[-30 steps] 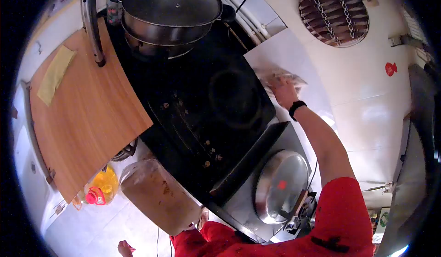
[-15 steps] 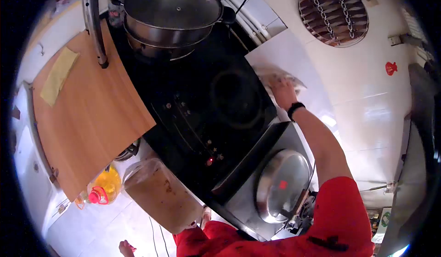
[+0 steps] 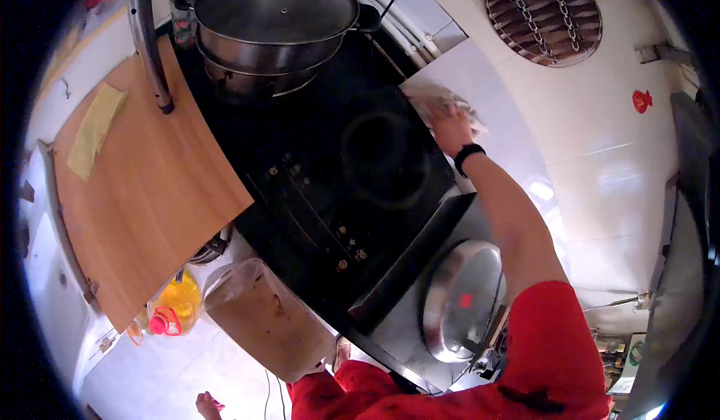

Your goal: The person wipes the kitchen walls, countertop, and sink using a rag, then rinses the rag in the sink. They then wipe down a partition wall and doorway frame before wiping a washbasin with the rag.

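Note:
My right hand [image 3: 452, 129], wearing a black wristband, presses a crumpled whitish cloth [image 3: 442, 105] against the white tiled surface along the far right edge of the black cooktop [image 3: 315, 157]. Its fingers lie over the cloth. My left hand [image 3: 207, 406] shows only in part at the bottom edge, low over the floor. Its fingers look curled, with a small red bit beside them that I cannot make out. Small food crumbs [image 3: 352, 249] lie on the cooktop near its front.
A lidded steamer pot [image 3: 274, 45] stands at the cooktop's back left. A wooden board [image 3: 150, 187] with a yellow cloth [image 3: 97, 130] is on the left. A plastic tub [image 3: 274, 322] and an oil bottle [image 3: 178, 300] sit below. A metal lid [image 3: 461, 304] lies at right.
My right hand and the cloth have shifted slightly up and left along the tiled surface. The red light on the cooktop no longer shows. My left hand has hardly moved.

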Tool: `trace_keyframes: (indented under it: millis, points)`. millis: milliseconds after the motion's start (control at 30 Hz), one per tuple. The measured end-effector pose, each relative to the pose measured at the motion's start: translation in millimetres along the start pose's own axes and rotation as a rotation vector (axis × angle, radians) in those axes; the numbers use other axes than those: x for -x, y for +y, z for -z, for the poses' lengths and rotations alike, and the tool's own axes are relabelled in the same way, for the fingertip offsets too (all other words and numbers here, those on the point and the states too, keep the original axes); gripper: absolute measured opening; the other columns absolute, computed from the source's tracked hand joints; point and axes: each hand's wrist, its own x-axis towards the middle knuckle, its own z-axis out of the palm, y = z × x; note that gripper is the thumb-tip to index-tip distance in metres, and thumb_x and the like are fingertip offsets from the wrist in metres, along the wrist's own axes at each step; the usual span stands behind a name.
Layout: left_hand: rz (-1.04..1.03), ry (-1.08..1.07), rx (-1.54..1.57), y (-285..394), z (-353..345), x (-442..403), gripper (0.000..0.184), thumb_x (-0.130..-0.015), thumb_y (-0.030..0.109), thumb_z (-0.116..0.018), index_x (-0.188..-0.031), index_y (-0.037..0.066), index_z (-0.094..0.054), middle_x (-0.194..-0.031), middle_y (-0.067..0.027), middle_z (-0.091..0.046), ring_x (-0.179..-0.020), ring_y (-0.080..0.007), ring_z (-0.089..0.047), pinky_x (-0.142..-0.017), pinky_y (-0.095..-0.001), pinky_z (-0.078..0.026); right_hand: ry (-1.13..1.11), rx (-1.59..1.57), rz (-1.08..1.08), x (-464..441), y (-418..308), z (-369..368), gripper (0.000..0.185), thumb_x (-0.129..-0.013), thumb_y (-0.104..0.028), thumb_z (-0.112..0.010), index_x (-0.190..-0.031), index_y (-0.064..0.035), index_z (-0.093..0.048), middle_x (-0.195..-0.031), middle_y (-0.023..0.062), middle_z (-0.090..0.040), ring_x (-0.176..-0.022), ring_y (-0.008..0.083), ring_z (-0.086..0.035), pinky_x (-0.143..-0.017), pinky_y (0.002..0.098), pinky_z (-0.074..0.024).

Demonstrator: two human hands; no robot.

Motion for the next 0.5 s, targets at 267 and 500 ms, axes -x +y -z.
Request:
trace_keyframes:
  millis: [267,500]
  points:
    - [0.034,-0.003,0.121,-28.9,-7.7,-7.3,0.023,-0.093,0.012,-0.053,-0.073,0.007,-0.041,-0.044,-0.0039,-0.039,-0.029,-0.0186,-0.042,-0.025,-0.0381,-0.040,-0.071,0.122,-0.007,-19.7,-6.1,3.8,0.034,-0.083,-0.018,-0.052,-0.116,-0.0148,-0.062,-0.134,-0.0026,-0.049,-0.121,0.0289,-0.043,-0.089,0.0442,-0.0418]
    - [0.015,0.043,0.041,-1.7,-5.7,20.1,0.024,-0.093,0.018,-0.053,-0.075,0.007,-0.043,-0.047,-0.0043,-0.043,-0.031,-0.0162,-0.044,-0.025,-0.0343,-0.040,0.125,0.034,0.046,5.2,5.0,18.2,0.036,-0.085,-0.015,-0.050,-0.119,-0.0171,-0.061,-0.132,-0.0010,-0.051,-0.120,0.0256,-0.044,-0.092,0.0432,-0.0401]
